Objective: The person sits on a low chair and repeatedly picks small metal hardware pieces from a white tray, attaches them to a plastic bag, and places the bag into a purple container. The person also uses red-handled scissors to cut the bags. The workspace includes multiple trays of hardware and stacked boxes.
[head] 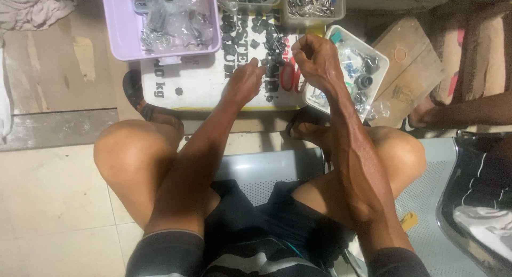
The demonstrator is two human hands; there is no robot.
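**Sorting small black parts on a spread sack**

The left hand [244, 82] is reaching onto the white sack [197, 85], fingertips pinched over the scattered small black parts [269, 42], which are lying loose there for easy picking. The right hand [314, 58] is hovering curled shut beside the white tray [341, 34]; whatever it is holding is hidden. The lilac tray [114, 26] is sitting within reach.

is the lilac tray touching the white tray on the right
Apart. The head view shows the lilac tray at upper left and the white tray at right, with the printed white sack lying between them.
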